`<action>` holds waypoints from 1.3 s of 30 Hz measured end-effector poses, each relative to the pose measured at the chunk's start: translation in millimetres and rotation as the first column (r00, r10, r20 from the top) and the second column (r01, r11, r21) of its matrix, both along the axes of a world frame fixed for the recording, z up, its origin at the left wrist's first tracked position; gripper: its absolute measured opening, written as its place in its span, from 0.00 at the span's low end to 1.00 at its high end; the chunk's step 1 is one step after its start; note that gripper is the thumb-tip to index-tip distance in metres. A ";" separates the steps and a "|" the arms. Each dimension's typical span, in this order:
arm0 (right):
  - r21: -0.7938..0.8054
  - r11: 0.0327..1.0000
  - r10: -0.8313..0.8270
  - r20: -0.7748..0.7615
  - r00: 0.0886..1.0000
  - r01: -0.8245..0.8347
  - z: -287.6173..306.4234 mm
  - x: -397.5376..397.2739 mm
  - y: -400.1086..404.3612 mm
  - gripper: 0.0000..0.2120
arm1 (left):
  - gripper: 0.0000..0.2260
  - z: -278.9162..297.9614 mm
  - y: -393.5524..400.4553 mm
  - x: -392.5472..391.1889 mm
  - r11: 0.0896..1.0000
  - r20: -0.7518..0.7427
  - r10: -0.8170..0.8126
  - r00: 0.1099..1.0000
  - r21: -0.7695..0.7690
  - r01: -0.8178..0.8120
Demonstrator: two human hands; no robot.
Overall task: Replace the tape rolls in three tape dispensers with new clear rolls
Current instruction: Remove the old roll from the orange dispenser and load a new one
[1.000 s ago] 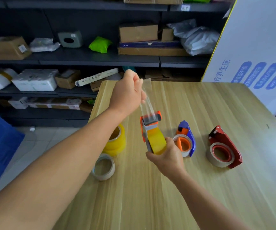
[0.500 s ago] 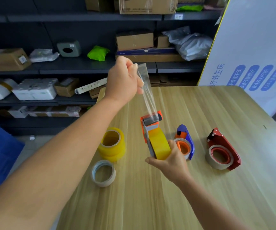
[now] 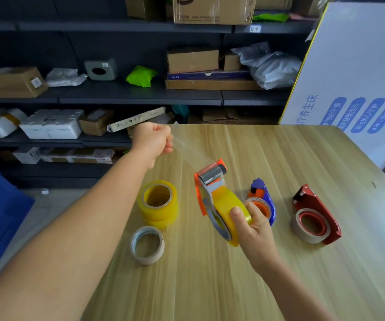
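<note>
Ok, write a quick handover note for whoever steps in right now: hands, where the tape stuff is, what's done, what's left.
Left hand: fist closed on the clear tape strip, stretched out from the orange dispenser.
Right hand: holds that dispenser off the table by its new roll.
Blue dispenser and red dispenser lie on the table, to the right, each with a thin roll.
Two fresh rolls stacked at left; a thin roll lies in front.
Done: orange loaded. Left: cut its strip, refill blue and red.
</note>
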State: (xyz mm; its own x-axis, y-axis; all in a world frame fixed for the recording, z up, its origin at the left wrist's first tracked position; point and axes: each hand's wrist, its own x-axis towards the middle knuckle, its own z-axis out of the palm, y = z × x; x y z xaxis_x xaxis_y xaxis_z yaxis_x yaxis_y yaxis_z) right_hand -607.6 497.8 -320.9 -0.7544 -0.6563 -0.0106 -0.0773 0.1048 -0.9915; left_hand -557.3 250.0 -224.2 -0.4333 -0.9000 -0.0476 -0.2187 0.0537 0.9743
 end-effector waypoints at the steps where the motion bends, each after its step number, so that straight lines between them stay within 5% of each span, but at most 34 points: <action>1: -0.011 1.000 0.006 0.018 1.000 -0.006 1.1 1.2 0.7 0.24 | 0.02 -4.5 -1.7 3.1 0.999 -0.009 -0.001 1.000 0.047 0.002; 10: -0.105 0.994 -0.006 0.151 0.989 0.022 11.1 15.4 2.7 0.21 | 0.12 -42.4 8.1 27.3 0.876 -0.089 -0.156 0.984 0.447 0.179; 15: -0.095 0.995 -0.003 0.190 0.982 0.022 17.6 23.2 12.1 0.24 | 0.11 -58.5 26.7 37.5 0.767 -0.203 -0.089 0.975 0.611 0.197; 31: -0.047 0.998 0.043 0.252 0.967 -0.032 34.2 56.8 79.0 0.29 | 0.08 -101.1 138.5 81.0 0.626 -0.440 0.111 0.891 0.727 0.281; 36: -0.032 0.999 0.046 0.277 0.960 -0.039 34.1 75.5 92.8 0.31 | 0.20 -114.8 172.0 111.5 0.661 -0.495 0.007 0.869 0.654 0.367; 39: 0.005 0.998 0.054 0.289 0.956 -0.058 35.2 87.8 91.7 0.32 | 0.12 -120.0 183.5 131.8 0.695 -0.579 -0.080 0.812 0.551 0.462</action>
State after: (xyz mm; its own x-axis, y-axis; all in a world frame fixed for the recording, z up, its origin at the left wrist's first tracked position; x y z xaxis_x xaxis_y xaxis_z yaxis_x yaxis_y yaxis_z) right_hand -519.8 589.5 -285.7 -0.6797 -0.6961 -0.2314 0.2057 0.1220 -0.9710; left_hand -425.5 433.5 -344.2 -0.7843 -0.5567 -0.2739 0.1959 -0.6411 0.7420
